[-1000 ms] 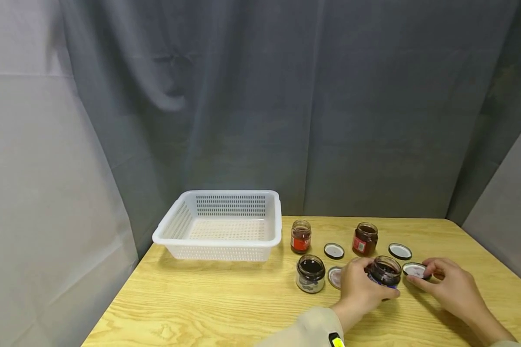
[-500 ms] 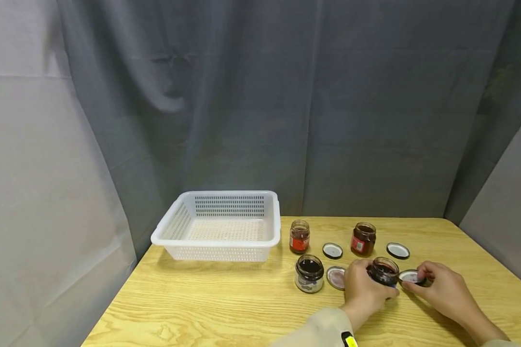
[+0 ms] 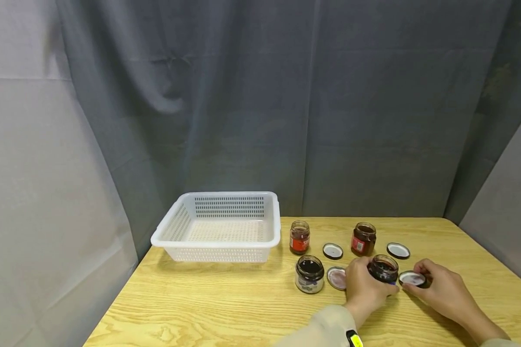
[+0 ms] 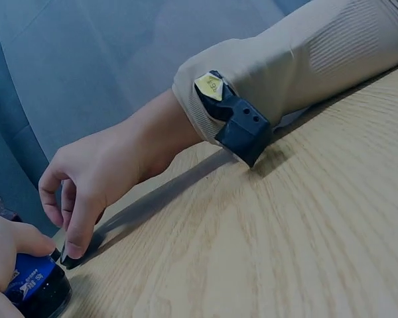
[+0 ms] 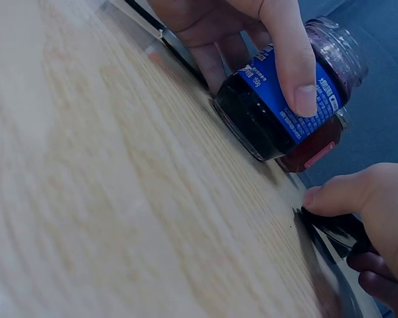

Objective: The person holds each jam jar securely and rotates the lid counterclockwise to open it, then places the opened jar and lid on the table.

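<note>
In the head view my left hand [image 3: 366, 287] grips an open glass jar [image 3: 383, 271] of dark jam from its left side. The right wrist view shows the jar's blue label [image 5: 278, 99], with the thumb across it. The jar's base is at or very close to the tabletop. Just right of the jar, my right hand [image 3: 445, 290] pinches the edge of a dark-rimmed jar lid [image 3: 412, 278], its pale inner side facing up. Lid and jar are side by side, the lid lower than the jar's mouth. The right hand's fingertips are partly hidden behind the lid in the right wrist view.
Three other open jam jars stand on the wooden table: a red-labelled one [image 3: 300, 239], a dark red one [image 3: 363, 239] and a white-labelled one [image 3: 309, 274]. Loose lids [image 3: 333, 251] lie inside up near them. A white perforated basket [image 3: 219, 244] sits at the back left.
My right hand and the lid have shifted slightly left and nearer to me, closer to the jar. My left hand still holds the jar, almost in place.
</note>
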The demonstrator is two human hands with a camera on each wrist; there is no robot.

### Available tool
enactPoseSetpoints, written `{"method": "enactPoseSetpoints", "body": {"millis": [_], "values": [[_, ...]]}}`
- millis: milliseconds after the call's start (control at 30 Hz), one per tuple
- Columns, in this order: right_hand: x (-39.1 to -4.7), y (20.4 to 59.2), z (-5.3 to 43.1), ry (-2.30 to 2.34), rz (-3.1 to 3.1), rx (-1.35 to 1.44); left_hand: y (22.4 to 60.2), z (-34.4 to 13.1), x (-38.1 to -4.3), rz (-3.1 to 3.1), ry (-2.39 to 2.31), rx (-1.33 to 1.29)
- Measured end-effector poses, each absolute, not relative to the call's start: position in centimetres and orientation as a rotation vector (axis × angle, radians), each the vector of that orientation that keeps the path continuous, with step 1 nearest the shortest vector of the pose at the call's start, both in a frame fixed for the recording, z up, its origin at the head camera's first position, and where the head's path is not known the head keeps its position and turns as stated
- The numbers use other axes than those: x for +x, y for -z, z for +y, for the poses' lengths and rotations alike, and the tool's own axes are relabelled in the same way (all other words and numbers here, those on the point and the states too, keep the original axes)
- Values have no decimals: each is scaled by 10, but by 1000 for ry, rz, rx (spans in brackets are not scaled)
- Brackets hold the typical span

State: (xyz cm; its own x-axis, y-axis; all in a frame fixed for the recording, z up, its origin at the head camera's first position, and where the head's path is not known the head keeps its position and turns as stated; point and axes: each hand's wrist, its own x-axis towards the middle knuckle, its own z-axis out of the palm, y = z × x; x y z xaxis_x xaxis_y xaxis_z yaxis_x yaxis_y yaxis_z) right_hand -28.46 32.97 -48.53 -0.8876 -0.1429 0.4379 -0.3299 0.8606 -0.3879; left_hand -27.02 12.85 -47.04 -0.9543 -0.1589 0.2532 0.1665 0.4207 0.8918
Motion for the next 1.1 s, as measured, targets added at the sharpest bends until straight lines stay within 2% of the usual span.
{"method": "enactPoseSetpoints", "body": {"millis": [1100], "values": [[-287,478,332,-631,-2835,412,467,127,-270,-2508,1454,-11]]}}
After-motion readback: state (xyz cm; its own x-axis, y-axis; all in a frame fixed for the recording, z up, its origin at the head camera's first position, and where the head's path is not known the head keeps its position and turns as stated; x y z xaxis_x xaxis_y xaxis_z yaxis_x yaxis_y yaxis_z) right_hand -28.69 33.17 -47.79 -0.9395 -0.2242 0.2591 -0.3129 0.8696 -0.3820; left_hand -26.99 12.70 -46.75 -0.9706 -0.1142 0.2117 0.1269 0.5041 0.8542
